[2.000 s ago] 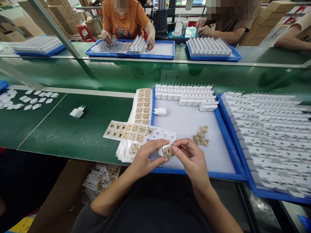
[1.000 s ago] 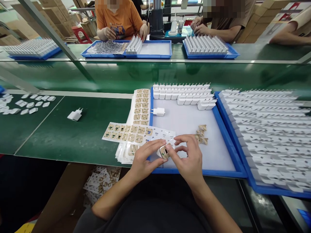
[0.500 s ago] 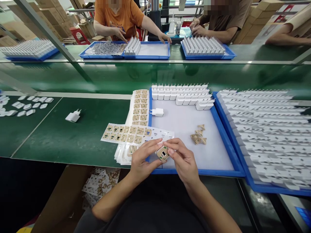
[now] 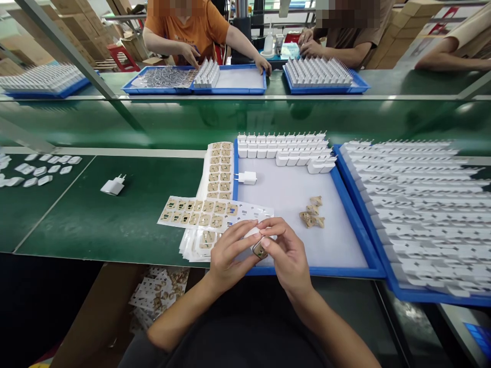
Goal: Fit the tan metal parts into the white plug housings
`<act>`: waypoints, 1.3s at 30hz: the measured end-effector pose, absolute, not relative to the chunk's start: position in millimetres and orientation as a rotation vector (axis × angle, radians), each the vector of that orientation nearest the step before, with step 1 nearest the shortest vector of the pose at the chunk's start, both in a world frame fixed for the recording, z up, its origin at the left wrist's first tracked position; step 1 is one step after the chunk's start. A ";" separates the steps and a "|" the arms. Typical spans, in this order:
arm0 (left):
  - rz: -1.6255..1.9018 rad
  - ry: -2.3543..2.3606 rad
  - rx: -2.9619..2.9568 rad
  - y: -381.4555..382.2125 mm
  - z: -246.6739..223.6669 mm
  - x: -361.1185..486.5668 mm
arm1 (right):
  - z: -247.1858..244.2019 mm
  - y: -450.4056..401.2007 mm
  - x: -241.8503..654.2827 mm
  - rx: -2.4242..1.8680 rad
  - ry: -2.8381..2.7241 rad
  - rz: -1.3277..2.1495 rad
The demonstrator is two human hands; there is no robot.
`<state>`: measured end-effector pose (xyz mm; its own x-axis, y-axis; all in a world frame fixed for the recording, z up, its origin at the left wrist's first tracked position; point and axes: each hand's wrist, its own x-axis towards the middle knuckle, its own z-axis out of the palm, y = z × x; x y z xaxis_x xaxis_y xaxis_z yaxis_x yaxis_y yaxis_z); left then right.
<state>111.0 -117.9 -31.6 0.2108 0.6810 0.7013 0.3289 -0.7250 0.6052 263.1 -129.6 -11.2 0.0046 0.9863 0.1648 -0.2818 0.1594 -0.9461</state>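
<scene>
Between my two hands is a white plug charger (image 4: 260,248), its end face with a tan sticker tilted toward me. My left hand (image 4: 230,251) grips it from the left with thumb and fingers. From the other side my right hand (image 4: 287,251) closes on it, the thumb pressing near the sticker's edge. Just beyond my left hand lies a sheet of tan stickers (image 4: 203,212), on top of a stack of similar sheets (image 4: 220,171). A single charger (image 4: 246,177) lies on its side in the blue-rimmed tray (image 4: 347,225), with crumpled tan sticker scraps (image 4: 312,214) to its right.
Rows of white chargers (image 4: 284,148) stand along the tray's back. A second tray (image 4: 414,214) full of chargers adjoins on the right. One charger (image 4: 113,185) lies on the green bench, white pieces (image 4: 38,168) farther left. Co-workers (image 4: 184,30) sit opposite. Below, a box holds discarded sheets (image 4: 157,291).
The charger has been turned between my fingers, so its stickered face now points lower and more of its white side shows. Both hands stay in nearly the same place.
</scene>
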 end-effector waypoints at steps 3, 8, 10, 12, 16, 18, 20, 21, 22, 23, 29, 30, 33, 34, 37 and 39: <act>1.549 0.914 2.183 -117.0 -31.6 111.4 | -14.1 -128.8 266.1 -0.854 -1.080 1.238; 1.570 0.887 2.223 -115.6 -32.1 112.5 | -14.4 -127.8 268.0 -0.856 -1.069 1.244; 1.581 0.884 2.250 -115.3 -31.5 112.3 | -13.4 -127.6 268.3 -0.853 -1.065 1.244; 1.591 0.879 2.272 -114.9 -30.9 111.5 | -13.0 -127.4 269.1 -0.850 -1.067 1.243; 1.580 0.858 2.227 -114.5 -31.2 109.5 | -14.4 -125.8 271.7 -0.828 -1.100 1.235; 1.578 0.848 2.196 -114.5 -32.1 109.2 | -14.9 -125.1 272.4 -0.825 -1.117 1.228; 1.579 0.848 2.187 -114.5 -32.8 109.4 | -14.3 -125.5 271.7 -0.838 -1.132 1.212; 1.579 0.852 2.187 -114.4 -33.0 109.6 | -13.5 -126.1 271.0 -0.849 -1.138 1.200; 1.581 0.860 2.187 -114.2 -33.0 109.8 | -12.6 -127.1 270.2 -0.860 -1.139 1.181; 1.586 0.870 2.190 -114.0 -32.9 109.9 | -11.5 -128.3 269.5 -0.869 -1.140 1.148; 1.583 0.881 2.204 -113.2 -30.6 109.2 | -7.5 -130.6 273.9 -0.878 -1.489 0.701; 1.584 0.879 2.205 -113.6 -29.9 109.2 | -7.3 -129.8 275.1 -0.876 -1.540 0.648; 1.571 0.880 2.174 -115.6 -27.7 110.3 | -8.3 -127.8 276.6 -0.864 -1.562 0.580; 1.569 0.876 2.153 -116.2 -27.0 110.9 | -9.2 -127.5 276.3 -0.869 -1.540 0.602; 1.580 0.860 2.087 -117.1 -26.2 112.6 | -12.1 -127.6 275.5 -0.899 -1.399 0.812; 1.590 0.864 2.080 -116.6 -27.1 113.1 | -12.7 -127.7 277.0 -0.904 -1.321 0.979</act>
<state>113.1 -116.6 -27.1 0.1698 0.6721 0.7207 0.2394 -0.7376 0.6314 277.0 -127.7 -12.7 0.0012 0.9388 0.3444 -0.0559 0.3439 -0.9373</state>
